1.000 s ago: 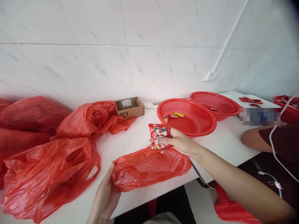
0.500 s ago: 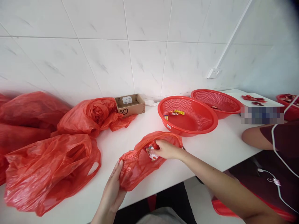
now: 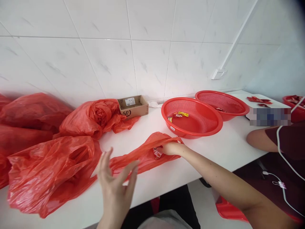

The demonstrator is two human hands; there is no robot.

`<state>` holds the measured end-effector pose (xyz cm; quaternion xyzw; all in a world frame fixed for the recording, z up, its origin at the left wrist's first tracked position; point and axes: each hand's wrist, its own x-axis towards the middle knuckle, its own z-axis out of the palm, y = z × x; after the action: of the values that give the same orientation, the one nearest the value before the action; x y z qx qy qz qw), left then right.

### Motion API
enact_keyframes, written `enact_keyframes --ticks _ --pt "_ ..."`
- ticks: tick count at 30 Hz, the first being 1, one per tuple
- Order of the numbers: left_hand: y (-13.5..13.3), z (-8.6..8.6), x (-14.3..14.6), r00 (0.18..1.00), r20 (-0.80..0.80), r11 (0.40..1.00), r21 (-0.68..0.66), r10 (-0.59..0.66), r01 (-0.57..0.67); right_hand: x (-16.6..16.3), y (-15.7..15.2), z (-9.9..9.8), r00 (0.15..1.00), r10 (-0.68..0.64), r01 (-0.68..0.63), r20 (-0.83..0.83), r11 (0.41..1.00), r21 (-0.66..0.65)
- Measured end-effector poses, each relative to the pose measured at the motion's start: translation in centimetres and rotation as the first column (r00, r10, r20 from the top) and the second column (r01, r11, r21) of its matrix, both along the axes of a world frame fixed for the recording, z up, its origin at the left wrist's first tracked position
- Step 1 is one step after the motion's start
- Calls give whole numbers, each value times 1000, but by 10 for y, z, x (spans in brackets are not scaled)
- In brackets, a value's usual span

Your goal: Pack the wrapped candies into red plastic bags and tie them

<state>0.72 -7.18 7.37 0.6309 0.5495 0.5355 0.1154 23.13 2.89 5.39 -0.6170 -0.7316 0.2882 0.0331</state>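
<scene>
My left hand [image 3: 116, 181] is raised over the table's front part, fingers spread, holding nothing. Just behind it lies a thin red plastic bag [image 3: 140, 157], stretched out flat across the white table. My right hand [image 3: 170, 149] reaches into the bag's open right end, fingers curled and partly hidden. At those fingertips are small red-and-white wrapped sweets [image 3: 157, 153]. Beyond the bag stands a red plastic colander [image 3: 200, 125] with a few yellow and red wrapped sweets [image 3: 183, 114] in it.
Bulky red plastic bags [image 3: 54, 168] crowd the left side. A small cardboard box [image 3: 135, 110] is by the wall. A second red colander [image 3: 238, 109] stands at the back right. Another person's arm [image 3: 258, 138] rests at the right, near a white cable [image 3: 280, 143].
My left hand has let go of the bag's edge, and its fingers have spread. The bag has flattened and stretched leftward. My right hand has shifted slightly right inside the bag.
</scene>
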Motion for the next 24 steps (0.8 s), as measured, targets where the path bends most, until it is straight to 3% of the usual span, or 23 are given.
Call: enact_keyframes --ticks 3,5,7,9,11,14,18,21,24 --pt "9 -15 18 982 -168 993 -96 -81 65 -6 -2 2 999 46 -46 29 999 0" --pt "31 -27 14 909 -388 970 -236 -154 64 -6 -5 3 997 62 -62 49 998 -12" --pt "59 -34 1 788 -592 958 -288 -170 -9 -4 -9 4 994 85 -83 64 996 -34" --pt "85 -34 -15 717 -691 962 -250 -95 -113 -1 -14 7 991 120 -115 60 991 -70" --pt "104 -29 -29 698 -713 945 -268 -66 -185 4 -22 12 985 164 -158 43 979 -128" --pt "111 -23 -36 711 -679 904 -400 -184 -149 14 -32 22 964 262 -251 34 948 -195" --pt "96 -24 -31 722 -596 851 -525 -351 -20 24 -38 32 944 329 -331 -36 942 -51" --pt "86 -26 -26 724 -538 809 -585 -432 48 22 -35 29 924 271 -264 -268 962 64" --pt "82 -27 -26 710 -512 780 -620 -483 83 14 -29 22 819 184 -169 -544 983 77"
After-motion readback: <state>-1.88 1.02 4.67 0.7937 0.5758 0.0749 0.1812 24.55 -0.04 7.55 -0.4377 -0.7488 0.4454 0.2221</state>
